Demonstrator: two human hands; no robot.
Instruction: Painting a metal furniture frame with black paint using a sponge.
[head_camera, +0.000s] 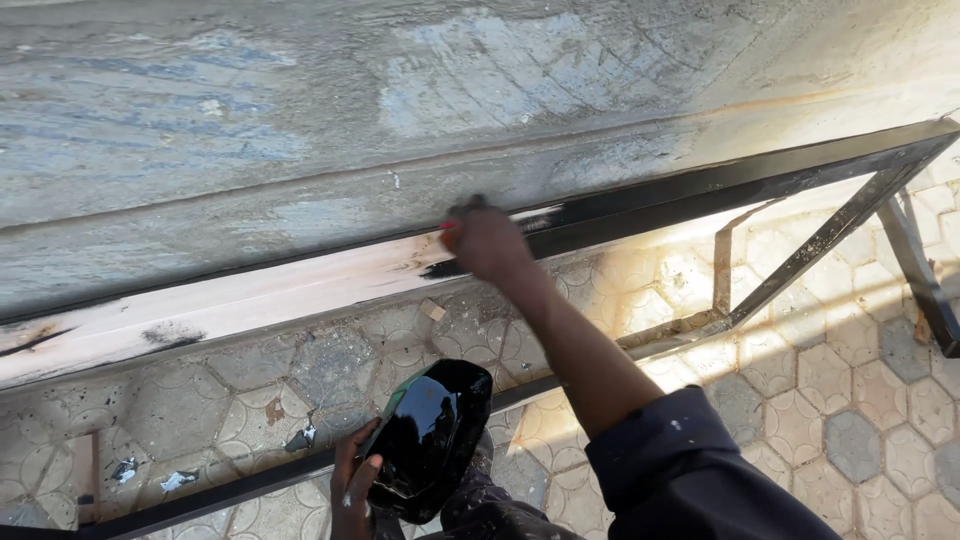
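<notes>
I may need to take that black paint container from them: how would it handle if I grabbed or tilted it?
The paint container looks glossy and coated in wet black paint, so it is probably slippery and would smear a grip. The left hand holds it at the rim, tipped, which suggests it is fairly light. Its open side faces up, so tilting further would likely spill.
</notes>
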